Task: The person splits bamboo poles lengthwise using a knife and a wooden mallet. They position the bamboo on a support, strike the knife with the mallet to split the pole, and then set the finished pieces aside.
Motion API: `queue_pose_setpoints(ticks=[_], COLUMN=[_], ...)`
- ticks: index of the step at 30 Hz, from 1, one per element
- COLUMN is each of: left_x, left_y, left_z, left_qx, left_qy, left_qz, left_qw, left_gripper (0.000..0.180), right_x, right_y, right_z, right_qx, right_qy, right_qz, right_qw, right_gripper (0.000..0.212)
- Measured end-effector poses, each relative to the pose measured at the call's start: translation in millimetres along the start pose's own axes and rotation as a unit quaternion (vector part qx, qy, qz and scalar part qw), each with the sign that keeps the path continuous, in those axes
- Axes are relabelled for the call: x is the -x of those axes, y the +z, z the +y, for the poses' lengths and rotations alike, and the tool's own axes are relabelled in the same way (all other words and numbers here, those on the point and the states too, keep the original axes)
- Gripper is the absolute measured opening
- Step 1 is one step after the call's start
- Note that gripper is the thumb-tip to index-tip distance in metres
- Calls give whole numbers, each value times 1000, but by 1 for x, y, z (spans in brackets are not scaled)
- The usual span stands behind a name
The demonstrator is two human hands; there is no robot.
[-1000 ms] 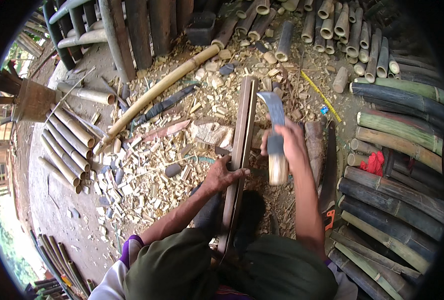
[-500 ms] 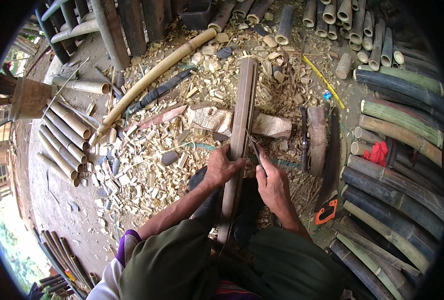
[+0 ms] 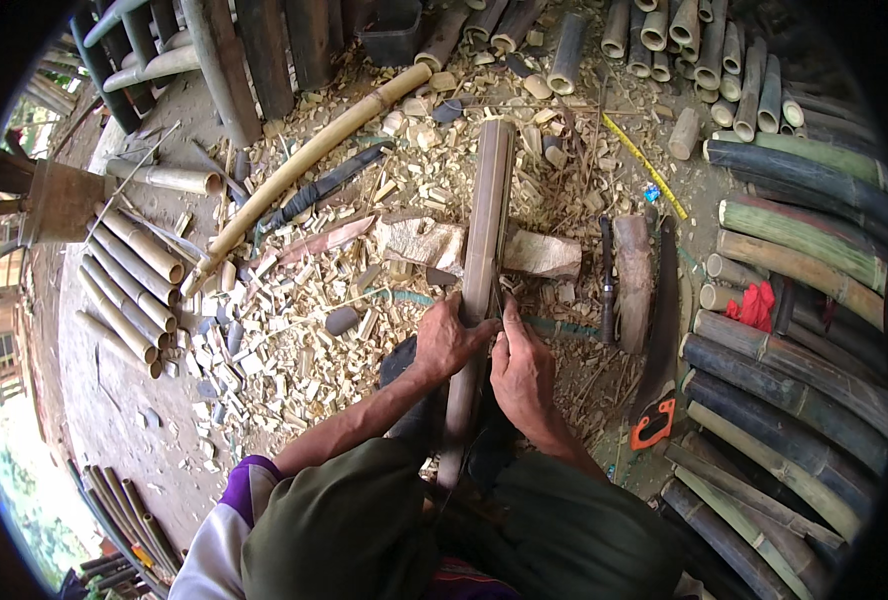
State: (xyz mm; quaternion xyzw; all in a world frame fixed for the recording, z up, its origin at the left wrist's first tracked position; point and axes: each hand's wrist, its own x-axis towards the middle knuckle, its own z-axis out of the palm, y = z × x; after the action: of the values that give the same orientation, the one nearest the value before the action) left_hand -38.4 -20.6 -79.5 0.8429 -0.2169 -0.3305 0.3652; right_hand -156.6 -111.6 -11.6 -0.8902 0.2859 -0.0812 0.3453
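A long brown bamboo pole (image 3: 486, 215) with a lengthwise dark groove lies over a pale hacked log (image 3: 544, 253) and runs back between my knees. Fingers and thumb of my left hand (image 3: 450, 338) wrap round its middle. On the pole's other side, my right hand (image 3: 524, 366) is closed on a slim knife (image 3: 499, 298), index finger stretched along it. The blade sits close against the pole's right side; most of the handle is hidden in my palm. Cut wood chips (image 3: 304, 345) cover the ground all round.
Bamboo lengths (image 3: 804, 265) are stacked along the right, with a red cloth (image 3: 752, 306) on them. An orange-handled saw (image 3: 652, 424) and a dark rod-like tool (image 3: 607, 280) lie right of the log. A yellow tape (image 3: 644, 165) and a black-wrapped tool (image 3: 324, 186) lie farther off.
My right hand with the knife has shifted slightly left, in against the pole. The pole appears turned a little, showing more of its broad face. My left hand keeps its grip.
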Motion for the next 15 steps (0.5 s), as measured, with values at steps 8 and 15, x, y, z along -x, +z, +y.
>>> queue_pose_setpoints(ticks=[8, 15], left_x=[1, 3], left_y=[0, -3], left_z=[2, 6], left_qx=[-57, -51], left_qy=[16, 6], left_qz=[35, 40], left_qw=[998, 998], left_gripper=[50, 53], right_x=[-15, -77], right_y=[6, 7], right_z=[-16, -16], right_qx=[-61, -16], right_qy=[93, 108], right_qz=[15, 42], right_qw=[994, 993], right_gripper=[47, 42])
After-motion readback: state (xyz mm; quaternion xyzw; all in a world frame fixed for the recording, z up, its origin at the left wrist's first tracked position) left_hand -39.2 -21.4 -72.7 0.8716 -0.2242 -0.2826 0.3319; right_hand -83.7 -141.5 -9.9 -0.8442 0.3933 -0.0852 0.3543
